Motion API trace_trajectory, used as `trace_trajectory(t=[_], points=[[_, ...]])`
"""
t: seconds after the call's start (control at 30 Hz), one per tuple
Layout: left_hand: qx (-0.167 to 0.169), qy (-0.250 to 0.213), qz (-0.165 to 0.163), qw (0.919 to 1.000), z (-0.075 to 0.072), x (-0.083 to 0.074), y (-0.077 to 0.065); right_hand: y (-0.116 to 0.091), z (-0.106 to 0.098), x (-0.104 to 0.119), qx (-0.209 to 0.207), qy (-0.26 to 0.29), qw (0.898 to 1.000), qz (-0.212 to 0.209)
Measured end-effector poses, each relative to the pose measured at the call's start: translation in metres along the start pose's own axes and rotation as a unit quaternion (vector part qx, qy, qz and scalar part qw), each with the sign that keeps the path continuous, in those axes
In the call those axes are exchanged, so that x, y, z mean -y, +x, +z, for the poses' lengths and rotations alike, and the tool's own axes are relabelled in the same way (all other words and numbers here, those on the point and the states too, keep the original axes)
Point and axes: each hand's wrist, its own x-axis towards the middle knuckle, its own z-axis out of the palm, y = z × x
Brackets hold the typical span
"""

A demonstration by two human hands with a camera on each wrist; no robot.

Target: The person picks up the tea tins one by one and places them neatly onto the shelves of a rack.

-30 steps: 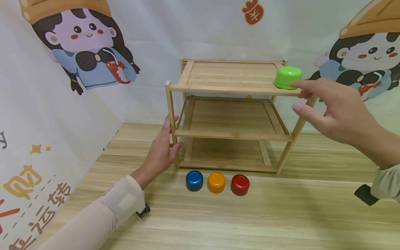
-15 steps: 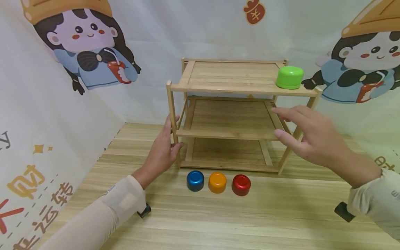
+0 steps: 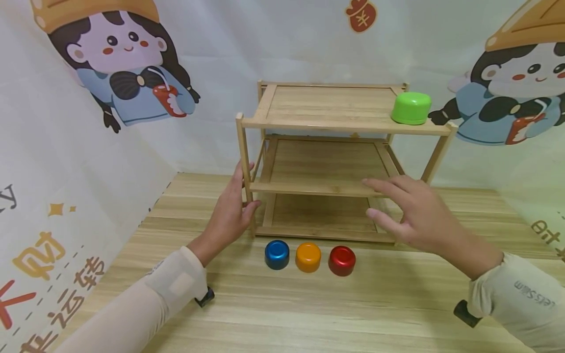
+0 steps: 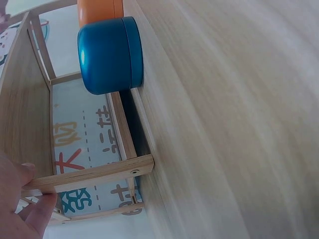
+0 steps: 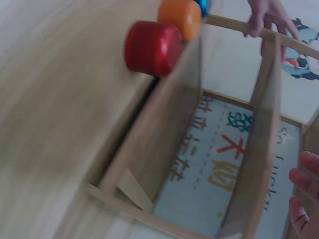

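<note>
My left hand holds the left front post of a three-tier wooden shelf, thumb and fingers on opposite sides of it in the left wrist view. My right hand hovers before the shelf's right side, fingers loosely extended and holding nothing. On the top tier, at the right front corner, sits a green round cup-like piece. Three more such pieces stand in a row on the table before the shelf: blue, orange and red, flat side up.
The shelf stands on a wood-grain table. Behind and beside it hangs a white printed backdrop with cartoon figures and lettering. A dark wrist device is strapped under the right sleeve.
My right hand has left the green piece and come down and to the left, in front of the shelf. The left hand stays on the post, and the green piece stays on the top tier.
</note>
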Motion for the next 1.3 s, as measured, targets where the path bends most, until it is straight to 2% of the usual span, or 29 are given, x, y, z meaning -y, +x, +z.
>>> trace_trajectory(t=[0.2, 0.67, 0.87, 1.13, 1.3], points=[[0.0, 0.0, 0.003, 1.0, 0.0, 0.001, 0.0, -0.01, 0.021, 0.005, 0.014, -0.009, 1.0, -0.017], [0.0, 0.001, 0.001, 1.0, 0.0, 0.001, 0.0, -0.031, 0.05, 0.01, 0.028, -0.022, 0.999, -0.027], [-0.003, 0.0, 0.002, 1.0, 0.0, 0.002, 0.0, -0.039, 0.059, 0.01, 0.046, -0.018, 0.999, -0.018], [-0.005, 0.003, 0.004, 1.0, 0.001, 0.002, 0.0, -0.044, 0.069, 0.012, 0.042, -0.01, 0.999, -0.028], [-0.006, 0.002, 0.008, 0.9999, 0.0, 0.001, -0.001, -0.046, 0.074, 0.016, 0.056, -0.012, 0.998, -0.023]])
